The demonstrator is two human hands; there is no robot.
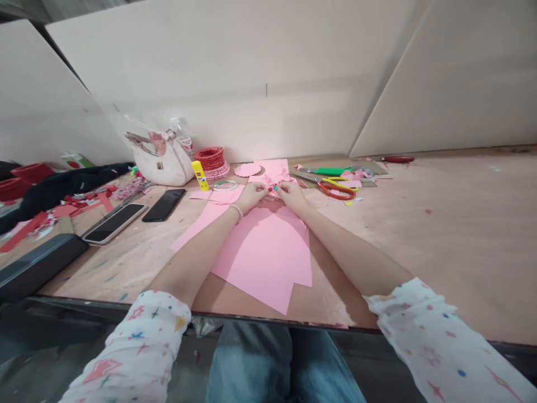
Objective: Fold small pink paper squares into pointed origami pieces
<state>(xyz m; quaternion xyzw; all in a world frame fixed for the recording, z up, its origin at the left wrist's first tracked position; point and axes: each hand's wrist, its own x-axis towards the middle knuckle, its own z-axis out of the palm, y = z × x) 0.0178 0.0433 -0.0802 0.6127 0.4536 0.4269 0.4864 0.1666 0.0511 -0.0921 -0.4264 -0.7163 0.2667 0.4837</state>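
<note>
Pinched, apparently, between the fingers (282, 189) of left hand (251, 197) and right hand (292, 196), a small pink paper piece (272, 183), held just above large pink paper sheets (262, 257) on the plywood tabletop (398, 235); scalloped pink paper disc (247, 169) already cut, those sheets left uncut.

Orange-handled scissors (335, 190) sit just past the right hand (291, 196)! Out beyond the left hand (254, 196), there's a yellow glue stick (200, 175), then a white handbag (157, 159), and nearer that hand, a black smartphone (163, 205) beside a white-edged one (113, 223).
</note>
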